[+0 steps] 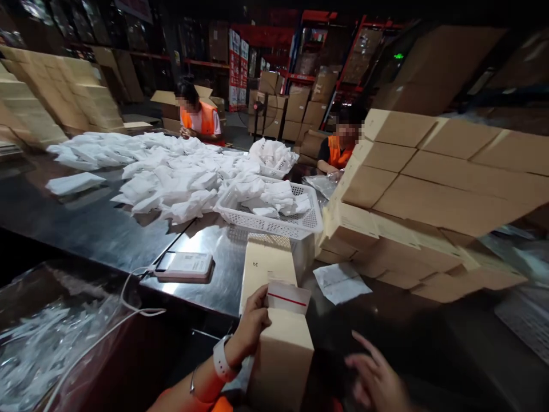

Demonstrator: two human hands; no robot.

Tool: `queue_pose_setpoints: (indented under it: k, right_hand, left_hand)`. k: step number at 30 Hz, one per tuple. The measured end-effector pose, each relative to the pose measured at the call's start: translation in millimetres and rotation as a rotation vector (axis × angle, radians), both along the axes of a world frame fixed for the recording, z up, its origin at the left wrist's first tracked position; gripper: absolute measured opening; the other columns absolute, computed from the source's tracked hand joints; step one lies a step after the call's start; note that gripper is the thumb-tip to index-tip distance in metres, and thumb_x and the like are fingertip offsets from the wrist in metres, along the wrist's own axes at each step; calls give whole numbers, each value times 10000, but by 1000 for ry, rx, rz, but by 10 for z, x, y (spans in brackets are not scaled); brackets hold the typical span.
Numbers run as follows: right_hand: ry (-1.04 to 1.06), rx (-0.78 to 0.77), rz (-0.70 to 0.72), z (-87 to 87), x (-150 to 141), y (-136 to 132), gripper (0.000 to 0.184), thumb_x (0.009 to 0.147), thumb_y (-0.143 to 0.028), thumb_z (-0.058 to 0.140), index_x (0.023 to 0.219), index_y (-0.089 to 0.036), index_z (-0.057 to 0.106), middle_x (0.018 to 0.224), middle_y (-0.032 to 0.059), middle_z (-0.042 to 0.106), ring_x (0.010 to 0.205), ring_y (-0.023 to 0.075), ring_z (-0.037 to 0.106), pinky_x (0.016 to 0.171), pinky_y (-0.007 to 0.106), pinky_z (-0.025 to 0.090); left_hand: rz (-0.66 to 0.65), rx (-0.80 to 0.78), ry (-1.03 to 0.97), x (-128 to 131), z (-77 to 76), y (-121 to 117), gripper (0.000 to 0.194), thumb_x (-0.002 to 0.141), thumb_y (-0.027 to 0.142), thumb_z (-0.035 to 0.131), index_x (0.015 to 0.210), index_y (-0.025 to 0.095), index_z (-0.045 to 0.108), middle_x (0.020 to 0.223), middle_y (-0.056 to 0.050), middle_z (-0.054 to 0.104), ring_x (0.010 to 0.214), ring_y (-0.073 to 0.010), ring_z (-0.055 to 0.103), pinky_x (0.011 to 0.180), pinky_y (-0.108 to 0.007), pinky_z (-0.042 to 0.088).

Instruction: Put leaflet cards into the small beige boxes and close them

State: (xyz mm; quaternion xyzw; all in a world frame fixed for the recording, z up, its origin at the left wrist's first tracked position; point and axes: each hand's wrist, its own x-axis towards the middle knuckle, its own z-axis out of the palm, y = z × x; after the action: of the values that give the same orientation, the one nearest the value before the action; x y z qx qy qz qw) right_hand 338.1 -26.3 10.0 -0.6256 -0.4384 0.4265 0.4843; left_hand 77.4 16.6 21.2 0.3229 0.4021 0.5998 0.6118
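My left hand [251,323], with a white watch on its wrist, is closed on the left edge of a pale flap [289,298] with a red strip across it. This flap stands up at the top of a tan cardboard box [285,349] in front of me. To the right of the box, my right hand [374,372] is off it, slightly blurred, index finger stretched out and holding nothing. Just beyond the box lies another tan carton [268,260] on the metal table. A flat white packet [342,282] rests to the right of that carton.
A white basket [274,223] holds white packets, beside a large packet heap [171,171]. Stacked cartons [429,166] rise at right. A phone-like device [183,266] has a white cable. Two people in orange vests, one person [199,120] and another person [338,150], sit across.
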Motion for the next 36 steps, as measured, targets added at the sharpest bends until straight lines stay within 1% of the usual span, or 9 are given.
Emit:
queue_pose_setpoints:
  k: [3,6,10,13,15,19,25,29,36]
  right_hand:
    - [351,57,237,151,-540,362,702,712,-585,764,1283,-271,501,1110,133,724,809,265,741,672,387,597]
    - [513,-64,478,138,-962,555,655,636,-476,817,1173,-213,549,1028,110,740,795,260,734,758,414,592]
    - [510,-79,456,-70,-1164,443,500,682,-465,779,1040,-192,561,904,76,739,781,248,725,767,390,584]
    - [395,149,496,-169,-1109,300,587,832,-717,545,1123,-207,552,1015,113,719,866,264,722,772,397,585]
    - [277,324,553,-172,-1041,252,802,735,-910,445,1118,-219,581,1051,125,703,899,292,714,754,401,589]
    - [-116,618,620,-39,-969,249,730,717,-858,561,1109,-243,599,1027,99,716,1041,296,685,908,389,557]
    - [-316,763,614,154,-1030,231,447,932,-644,397,1055,-254,578,992,60,762,1091,223,689,1049,427,480]
    - [-375,750,581,41,-1053,229,319,893,-560,498,959,-266,601,942,41,775,1041,206,709,1020,424,492]
    - [-190,779,640,-206,-1057,337,503,859,-681,527,929,-212,695,943,111,778,1010,240,708,1000,475,477]
  left_hand:
    - [-31,-36,-5,36,-58,-51,612,415,156,456,977,173,695,797,-14,687,679,-180,539,618,-272,409]
    - [-7,-77,19,-15,-187,-102,594,451,167,482,1004,190,698,894,-31,726,789,-224,600,725,-323,465]
    - [66,-80,92,-177,-373,-203,491,534,219,602,1009,201,726,1073,-49,738,1092,-305,587,958,-394,439]
    - [39,128,202,-259,-429,-290,356,767,292,656,1111,213,704,1164,-64,718,1147,-287,601,1000,-385,440]
    - [11,364,268,-265,-445,-324,295,939,431,542,1110,237,686,1068,-59,725,1036,-248,655,918,-353,498]
    - [3,611,298,-223,-481,-335,722,740,830,538,1263,333,564,899,-3,690,874,-220,666,840,-340,539]
    - [-75,723,462,-269,-375,-339,277,864,370,707,1110,243,685,919,-51,699,910,-216,638,828,-325,516]
    - [-71,834,554,-309,-327,-343,186,917,333,634,1063,235,696,901,-57,698,890,-224,646,808,-355,531]
    - [-71,838,534,-292,-351,-322,128,928,301,623,965,228,721,823,-40,653,841,-206,626,794,-368,537]
